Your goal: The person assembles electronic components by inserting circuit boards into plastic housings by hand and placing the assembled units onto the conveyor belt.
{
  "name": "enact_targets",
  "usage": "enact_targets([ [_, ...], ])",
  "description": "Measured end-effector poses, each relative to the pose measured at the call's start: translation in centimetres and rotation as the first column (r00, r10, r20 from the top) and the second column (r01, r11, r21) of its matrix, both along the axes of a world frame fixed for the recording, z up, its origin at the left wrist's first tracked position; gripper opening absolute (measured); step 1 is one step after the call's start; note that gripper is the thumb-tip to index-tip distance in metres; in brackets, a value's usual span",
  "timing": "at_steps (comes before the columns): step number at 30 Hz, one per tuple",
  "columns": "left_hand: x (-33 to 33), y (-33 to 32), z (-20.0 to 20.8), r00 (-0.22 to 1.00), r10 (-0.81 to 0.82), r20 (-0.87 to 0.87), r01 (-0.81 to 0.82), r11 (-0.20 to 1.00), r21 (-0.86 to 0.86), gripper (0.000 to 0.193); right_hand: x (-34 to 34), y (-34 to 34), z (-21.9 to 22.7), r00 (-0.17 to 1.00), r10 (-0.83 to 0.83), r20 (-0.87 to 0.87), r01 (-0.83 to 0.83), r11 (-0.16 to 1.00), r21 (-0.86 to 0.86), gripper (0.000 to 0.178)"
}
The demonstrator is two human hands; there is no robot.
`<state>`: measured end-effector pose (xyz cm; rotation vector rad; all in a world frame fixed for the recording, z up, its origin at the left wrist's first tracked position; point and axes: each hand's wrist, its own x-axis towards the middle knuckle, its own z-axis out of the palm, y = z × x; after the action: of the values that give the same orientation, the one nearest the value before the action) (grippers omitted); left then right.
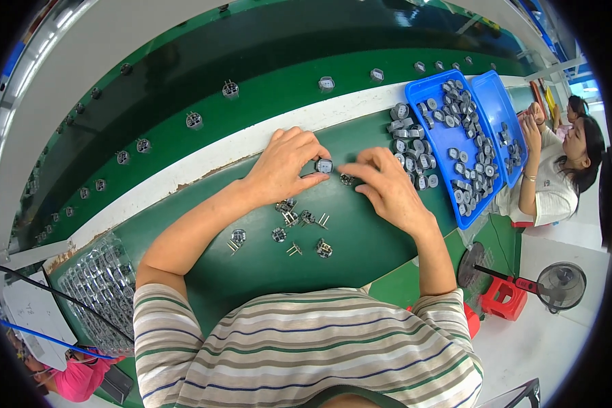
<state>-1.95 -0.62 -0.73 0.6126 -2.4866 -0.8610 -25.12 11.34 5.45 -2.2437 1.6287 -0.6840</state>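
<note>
My left hand (pixel 289 162) pinches a small dark grey housing with a pale face (pixel 324 166) between thumb and fingers, above the green worktop (pixel 265 265). Just right of it, my right hand (pixel 386 183) is slightly blurred, its thumb and forefinger apart and nothing visible between them. Close beneath those fingertips is a small round circuit part (pixel 347 179); whether they touch it I cannot tell. Nearer my body lie several loose circuit parts with metal pins, among them a small cluster (pixel 289 212), a round board (pixel 279 234) and another part (pixel 324 248).
To the right, a blue tray (pixel 455 216) holds many grey housings, with more heaped (pixel 415 153) beside it. A second blue tray (pixel 491 85) adjoins a co-worker (pixel 547 163). Beyond the white ledge (pixel 211 153), a green belt (pixel 279 95) carries spaced parts. Clear plastic trays (pixel 102 285) lie left.
</note>
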Motion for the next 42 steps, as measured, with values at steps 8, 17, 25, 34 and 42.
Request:
enact_targets([
  [8,-0.3,0.0,0.0,1.000,-0.013,0.005,0.013,1.000,-0.002,0.029,-0.9,-0.8,-3.3,0.991,0.076,0.114,-0.081,0.996,0.041,0.017],
  [17,-0.2,-0.1,-0.1,1.000,0.003,0.008,-0.003,1.000,0.009,0.032,0.7,-3.0,-3.1,0.920,-0.196,0.340,0.147,0.975,0.164,0.012],
  [25,-0.2,-0.2,-0.3,1.000,0.011,0.018,-0.011,1.000,-0.001,0.033,1.7,-3.9,-4.0,0.926,-0.121,0.358,0.087,0.990,0.109,0.011],
  [34,-0.3,-0.2,-0.1,1.000,0.017,0.018,-0.017,1.000,0.010,0.032,1.9,-3.7,-4.9,0.992,-0.003,0.122,0.027,0.981,-0.194,0.017],
  [42,-0.1,-0.5,-0.1,0.998,0.019,-0.052,-0.016,0.998,0.054,0.031,2.5,-2.3,-4.8,0.953,-0.107,0.282,0.127,0.991,-0.053,0.021],
])
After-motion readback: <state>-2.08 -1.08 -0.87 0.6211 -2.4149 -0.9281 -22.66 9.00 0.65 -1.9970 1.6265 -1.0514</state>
